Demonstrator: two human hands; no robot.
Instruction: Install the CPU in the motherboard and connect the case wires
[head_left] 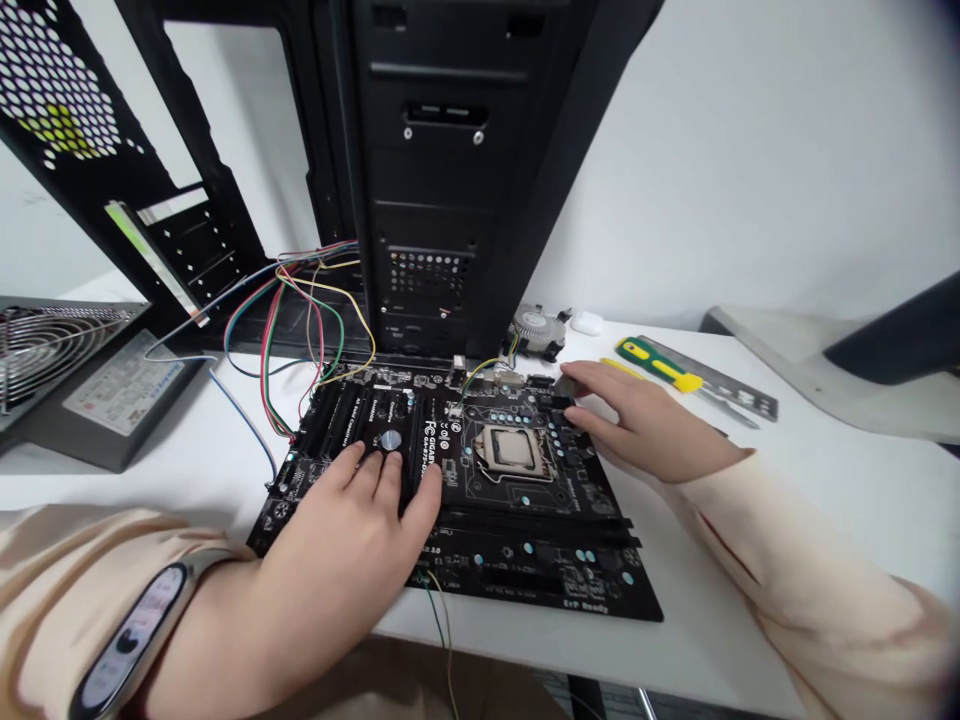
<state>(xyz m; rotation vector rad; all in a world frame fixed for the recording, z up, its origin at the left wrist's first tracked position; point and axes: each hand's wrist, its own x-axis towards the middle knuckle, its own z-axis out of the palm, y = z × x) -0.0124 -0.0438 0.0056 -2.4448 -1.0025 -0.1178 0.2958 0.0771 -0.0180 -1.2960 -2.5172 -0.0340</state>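
Black Gigabyte motherboard [540, 572] lying flat on the white bench [720, 590], right at the foot of an upright black PC case [431, 170]. Left hand [341, 540] across the memory slots [330, 430], its fingers [375, 478] spread apart and resting on top, clamped on nothing. Right hand [645, 425] at the board's far right corner, its fingers [592, 400] close together and curled over a small dark part; whether they actually grip it, impossible to tell. CPU socket [511, 450] between the hands, untouched and best spared any fingertip. Light, even pressure, spread across the fingers, kinder to the board than weight at one point. Coloured wires [315, 320] looping from the case down to the board's far edge. Further out, a power supply [124, 385] on the left; on the right, a CPU cooler [536, 330], a green-and-yellow screwdriver [652, 362] and a metal I/O shield [720, 385].
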